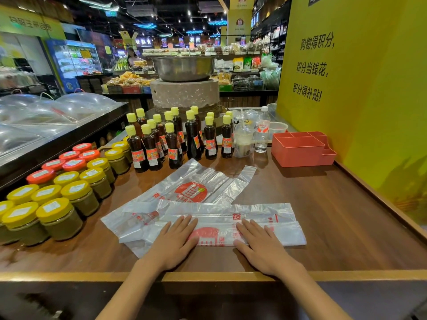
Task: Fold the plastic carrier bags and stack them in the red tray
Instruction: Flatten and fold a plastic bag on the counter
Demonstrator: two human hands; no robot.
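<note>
A translucent carrier bag with red print (286, 229) lies folded into a long strip across the near part of the wooden counter (335, 227). My left hand (172, 244) lies flat on its left part, fingers straight. My right hand (260, 247) presses flat on its middle, fingers spread. More carrier bags lie under and behind it; one with a round red logo (191, 188) stretches away diagonally, handles toward the far right. The red tray (300, 148) with several compartments stands at the far right by the yellow wall, and no bag shows in it.
Yellow- and red-lidded jars (60, 195) crowd the counter's left. Dark sauce bottles (171, 139) stand in rows behind the bags, with a plastic cup (242, 142) and a water bottle (262, 132) near the tray. The yellow wall (358, 100) borders the right.
</note>
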